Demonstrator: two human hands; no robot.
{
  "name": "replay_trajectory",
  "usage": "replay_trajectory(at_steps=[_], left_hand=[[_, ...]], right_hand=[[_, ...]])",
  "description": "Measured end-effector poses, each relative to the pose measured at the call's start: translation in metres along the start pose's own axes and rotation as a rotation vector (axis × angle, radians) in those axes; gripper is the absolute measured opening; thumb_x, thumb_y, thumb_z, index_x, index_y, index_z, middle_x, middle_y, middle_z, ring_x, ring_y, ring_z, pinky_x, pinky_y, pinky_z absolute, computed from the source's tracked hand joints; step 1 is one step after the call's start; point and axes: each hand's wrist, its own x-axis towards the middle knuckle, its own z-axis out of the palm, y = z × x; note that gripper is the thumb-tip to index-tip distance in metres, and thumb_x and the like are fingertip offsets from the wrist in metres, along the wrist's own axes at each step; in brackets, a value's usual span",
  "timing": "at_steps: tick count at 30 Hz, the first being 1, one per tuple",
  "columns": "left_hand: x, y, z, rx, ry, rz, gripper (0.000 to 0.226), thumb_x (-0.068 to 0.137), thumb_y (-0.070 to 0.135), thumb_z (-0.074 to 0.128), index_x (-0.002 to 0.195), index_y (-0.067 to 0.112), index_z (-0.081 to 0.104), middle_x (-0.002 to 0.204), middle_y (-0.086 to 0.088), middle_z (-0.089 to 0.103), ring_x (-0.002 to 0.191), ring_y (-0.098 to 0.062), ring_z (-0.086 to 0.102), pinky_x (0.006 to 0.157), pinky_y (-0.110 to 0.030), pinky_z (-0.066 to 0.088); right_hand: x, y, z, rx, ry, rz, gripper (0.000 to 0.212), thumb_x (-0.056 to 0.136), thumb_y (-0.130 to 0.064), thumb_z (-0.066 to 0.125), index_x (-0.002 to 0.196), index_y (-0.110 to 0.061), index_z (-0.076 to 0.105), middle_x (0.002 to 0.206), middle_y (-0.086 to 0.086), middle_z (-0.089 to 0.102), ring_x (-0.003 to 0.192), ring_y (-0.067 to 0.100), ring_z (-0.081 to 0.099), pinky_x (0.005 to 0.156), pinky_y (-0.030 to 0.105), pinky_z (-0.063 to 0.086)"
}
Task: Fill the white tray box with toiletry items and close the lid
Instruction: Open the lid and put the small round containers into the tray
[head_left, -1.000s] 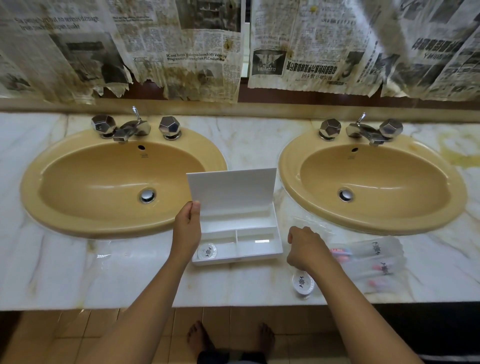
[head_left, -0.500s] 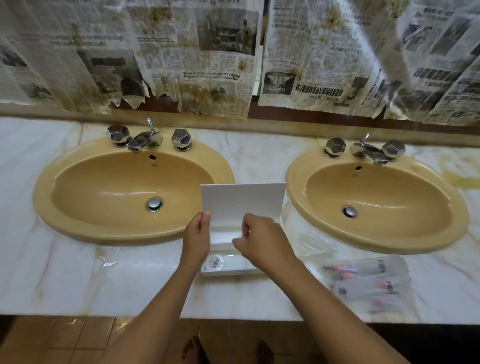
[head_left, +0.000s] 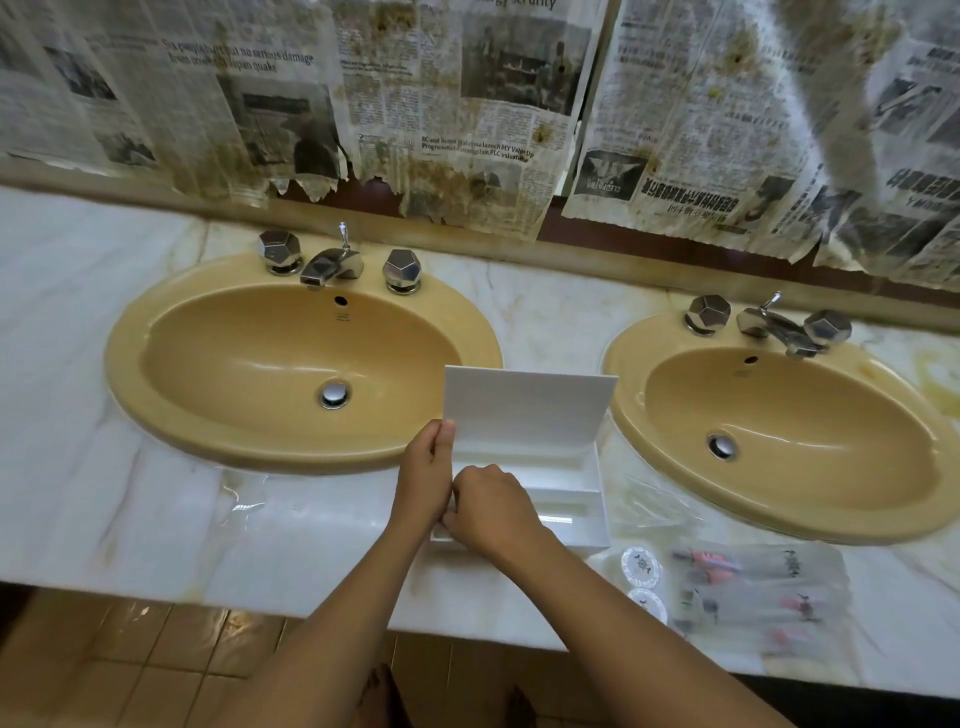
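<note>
With the left hand (head_left: 427, 473) pinching the lid (head_left: 524, 402) upright, the right hand (head_left: 485, 512), curled over the box (head_left: 582, 512) with its grip hidden, should seat items flat.

White tray box (head_left: 566, 499), tan sinks (head_left: 291, 364), veined white marble counter (head_left: 156, 525).

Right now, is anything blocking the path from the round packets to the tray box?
Partly: the right hand covers the white tray box's front-left compartment. Nothing lies between the two round packets and its right side; the lid is up.
</note>
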Motion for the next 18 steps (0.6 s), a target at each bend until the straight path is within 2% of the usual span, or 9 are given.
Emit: replay_trajectory(at_steps=[2,6,10,12,15,18], left_hand=[[0.000,0.001,0.000,0.001,-0.002,0.005,0.036,0.102,0.024,0.041,0.067,0.018,0.037,0.055,0.013,0.036,0.055,-0.004,0.031,0.053,-0.017,0.029],[0.000,0.001,0.000,0.009,0.004,0.011,0.037,0.102,0.024,0.042,0.067,0.018,0.035,0.059,0.010,0.031,0.056,-0.006,0.029,0.052,-0.018,0.027],[0.001,0.000,0.000,0.023,0.006,0.007,0.037,0.102,0.025,0.042,0.067,0.017,0.035,0.060,0.008,0.030,0.056,-0.006,0.028,0.052,-0.019,0.026],[0.001,0.000,0.000,0.031,0.010,0.014,0.036,0.102,0.025,0.042,0.068,0.017,0.035,0.062,0.006,0.031,0.056,-0.006,0.028,0.052,-0.019,0.026],[0.001,0.001,0.000,0.040,0.016,0.027,0.036,0.102,0.024,0.041,0.068,0.015,0.035,0.063,0.004,0.029,0.056,-0.006,0.027,0.052,-0.018,0.026],[0.001,0.000,0.000,0.046,0.018,0.030,0.035,0.102,0.023,0.041,0.069,0.014,0.034,0.064,0.001,0.029,0.057,-0.007,0.027,0.053,-0.019,0.026]], right_hand=[[0.001,-0.001,0.000,0.011,0.008,0.007,0.034,0.086,-0.016,0.054,0.059,-0.018,0.032,0.070,0.005,0.045,0.072,0.027,0.044,0.064,0.029,0.034],[0.001,-0.001,0.003,0.039,-0.001,0.016,0.034,0.085,-0.015,0.054,0.059,-0.017,0.033,0.066,0.005,0.045,0.071,0.027,0.044,0.063,0.028,0.033],[0.000,0.001,0.007,0.180,-0.026,0.031,0.017,0.081,-0.012,0.057,0.066,-0.010,0.048,0.065,0.005,0.050,0.067,0.024,0.047,0.046,0.026,0.028],[0.000,0.004,0.009,0.251,-0.008,0.050,0.021,0.081,-0.013,0.055,0.061,-0.011,0.048,0.064,0.005,0.052,0.064,0.023,0.049,0.044,0.024,0.030],[-0.003,0.007,0.009,0.277,0.014,0.048,0.025,0.084,-0.019,0.054,0.060,-0.012,0.050,0.064,0.006,0.055,0.064,0.024,0.051,0.046,0.025,0.034],[-0.009,0.010,0.000,0.254,0.070,0.004,0.021,0.085,-0.021,0.053,0.070,-0.008,0.060,0.073,0.009,0.065,0.072,0.027,0.059,0.058,0.031,0.046]])
